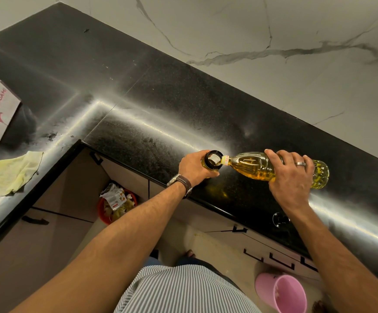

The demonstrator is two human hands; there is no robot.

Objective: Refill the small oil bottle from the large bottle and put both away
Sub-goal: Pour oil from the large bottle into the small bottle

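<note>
Striped shirt (183,290), left hand (193,167) gripping small bottle (213,162), right hand (290,172) clasping tilted large bottle (254,169)

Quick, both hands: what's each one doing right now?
Left hand: closed around the small bottle, steadying it upright.
Right hand: closed around the large bottle, tipped to pour.

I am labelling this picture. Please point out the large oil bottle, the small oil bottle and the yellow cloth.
large oil bottle (254,169): head view, shoulder.
small oil bottle (214,157): head view, black rim.
yellow cloth (9,172): head view, middle.
</note>
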